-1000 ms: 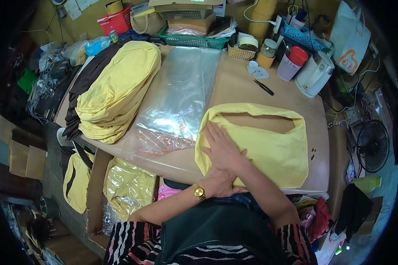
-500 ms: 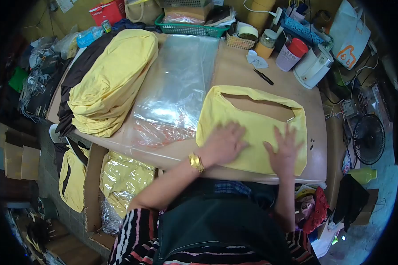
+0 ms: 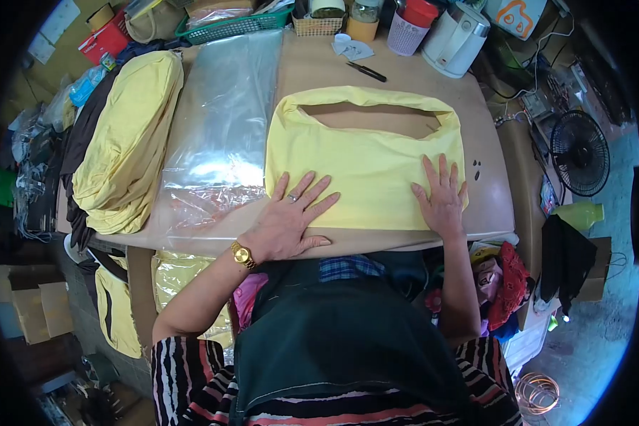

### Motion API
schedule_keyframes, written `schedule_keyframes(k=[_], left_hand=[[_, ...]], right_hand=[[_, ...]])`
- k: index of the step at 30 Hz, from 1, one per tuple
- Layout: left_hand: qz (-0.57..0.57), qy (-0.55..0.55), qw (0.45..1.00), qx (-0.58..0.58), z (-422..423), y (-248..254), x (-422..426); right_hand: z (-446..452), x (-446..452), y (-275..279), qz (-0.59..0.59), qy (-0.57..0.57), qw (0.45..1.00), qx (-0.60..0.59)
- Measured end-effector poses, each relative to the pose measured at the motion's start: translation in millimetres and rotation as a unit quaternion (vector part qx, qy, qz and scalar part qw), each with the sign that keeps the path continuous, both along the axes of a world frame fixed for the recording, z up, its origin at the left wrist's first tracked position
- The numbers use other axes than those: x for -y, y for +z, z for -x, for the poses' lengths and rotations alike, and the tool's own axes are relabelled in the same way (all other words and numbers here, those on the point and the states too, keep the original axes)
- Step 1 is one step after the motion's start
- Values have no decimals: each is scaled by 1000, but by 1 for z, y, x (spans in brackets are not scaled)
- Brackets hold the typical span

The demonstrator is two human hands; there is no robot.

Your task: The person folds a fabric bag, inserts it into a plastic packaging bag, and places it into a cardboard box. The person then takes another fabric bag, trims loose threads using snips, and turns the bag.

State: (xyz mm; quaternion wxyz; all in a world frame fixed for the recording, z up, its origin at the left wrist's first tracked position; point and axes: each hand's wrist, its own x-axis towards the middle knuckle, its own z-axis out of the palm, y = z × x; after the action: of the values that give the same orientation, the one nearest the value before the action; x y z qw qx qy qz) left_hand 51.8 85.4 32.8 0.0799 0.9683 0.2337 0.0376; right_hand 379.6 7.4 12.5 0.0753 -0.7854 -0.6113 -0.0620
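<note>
since the earlier frame, the left hand (image 3: 280, 224) has slid from the middle of the yellow bag (image 3: 362, 174) to its near left corner, while the right hand (image 3: 443, 202) has come to its right edge. the bag now sits squarer to the near edge of the surface (image 3: 319, 67).

both sets of fingers are open and spread, pressing flat and gripping nothing. the left fingers lie on the bag, with the thumb off it, on the strip of surface nearer the person. the right fingers point away over the bag's right side. the bag lies flat between and beyond them, its long opening on the far side.

left of the left fingers are clear plastic sheets (image 3: 224, 106), then a pile of yellow fabric (image 3: 131, 135) with dark cloth (image 3: 85, 142) along its outer side. a thin black tool (image 3: 366, 71) lies beyond the bag; farther from the fingers stand a lilac cup (image 3: 407, 39) and a white kettle (image 3: 456, 39). just right of the right fingers are small dark marks (image 3: 476, 172), and well apart, a black fan (image 3: 580, 153).
</note>
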Motion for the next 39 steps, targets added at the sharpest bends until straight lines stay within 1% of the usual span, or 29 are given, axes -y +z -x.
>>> schedule_keyframes(k=[2,4,6,8,9,11,12,14,15,17,18,19,20,21,22,23,24,25,26,27,28,29,30,32,33,34,35,37,39], left_hand=[[35,4,999,23,11,1,0],[241,-48,968,48,29,14,-8],[79,93,992,17,62,49,-8],[-153,276,949,10,100,47,-17],[-152,310,938,-2,123,47,-24],[-154,350,924,-13,154,40,-39],[-132,343,929,39,164,31,-51],[-118,336,930,93,168,39,-58],[-134,364,908,156,154,54,-53],[-206,361,864,283,136,74,-42],[-76,369,879,291,133,85,-31],[55,369,879,295,134,94,-18],[91,324,911,238,138,98,-8],[116,311,934,134,142,98,0],[109,315,933,135,148,87,3],[69,349,933,58,153,65,2],[32,381,924,-21,157,47,1],[-128,373,919,-3,155,41,2],[-129,378,917,-2,157,39,-3],[-171,397,902,6,158,41,-12],[-212,414,885,12,160,42,-20],[-222,399,890,20,174,23,-38],[-224,401,888,19,176,30,-42],[-193,388,892,131,170,58,-38],[-193,389,892,129,163,73,-30],[-210,384,875,207,152,89,-20],[-225,376,853,283,144,97,-12],[52,334,907,249,133,93,7],[58,350,913,202,126,71,-12]], right_hand=[[-3,-1,1,-1,10,1000,-5],[-14,-1,0,3,26,1000,0],[-14,-10,8,6,39,999,7],[-7,-17,35,119,-18,993,14],[1,-27,38,116,-12,993,16],[40,-55,45,10,135,989,-65],[83,-72,54,-101,252,944,-189],[180,-86,73,-118,325,890,-298],[219,-94,81,-105,395,861,-302],[279,-111,59,-195,449,851,-190],[286,-124,38,-203,453,847,-189],[292,-142,16,-120,477,855,-166],[299,-155,7,-36,496,856,-140],[302,-161,10,-43,501,853,-139],[301,-168,14,-13,450,868,-207],[298,-174,17,19,397,876,-272],[296,-177,22,18,404,874,-269],[293,-176,32,-34,376,864,-334],[291,-174,42,-85,345,847,-396],[291,-167,56,-13,338,850,-404],[296,-159,54,-10,341,849,-404],[302,-147,49,-42,380,839,-387],[308,-138,48,-79,417,827,-368],[316,-136,46,-54,421,835,-349],[317,-142,42,-95,433,833,-331],[318,-148,41,-137,443,829,-311],[319,-158,44,-184,426,808,-362],[310,-161,63,-196,415,818,-348],[307,-158,73,-208,401,827,-333]])
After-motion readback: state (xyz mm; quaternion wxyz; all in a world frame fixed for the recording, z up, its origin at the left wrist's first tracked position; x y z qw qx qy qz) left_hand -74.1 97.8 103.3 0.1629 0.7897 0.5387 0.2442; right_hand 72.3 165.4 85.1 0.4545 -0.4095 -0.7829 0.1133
